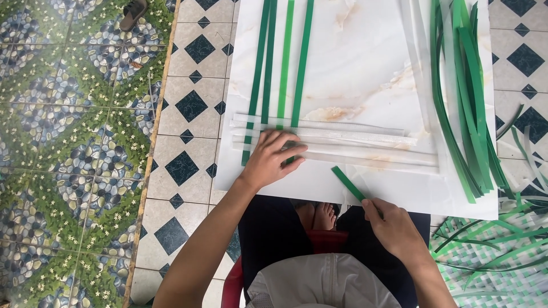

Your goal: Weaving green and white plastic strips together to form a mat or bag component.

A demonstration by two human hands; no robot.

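Left hand lies flat, open, pinning the woven strips; right hand pinches a green strip; best keep the crossings pressed while feeding it squarely

Brown sandal on pebble-patterned floor; red stool.

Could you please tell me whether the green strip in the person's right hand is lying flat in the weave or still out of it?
Out. The right hand holds the green strip apart from the woven strips.

Four green strips stand upright, four white strips cross them (one more green strip loose).
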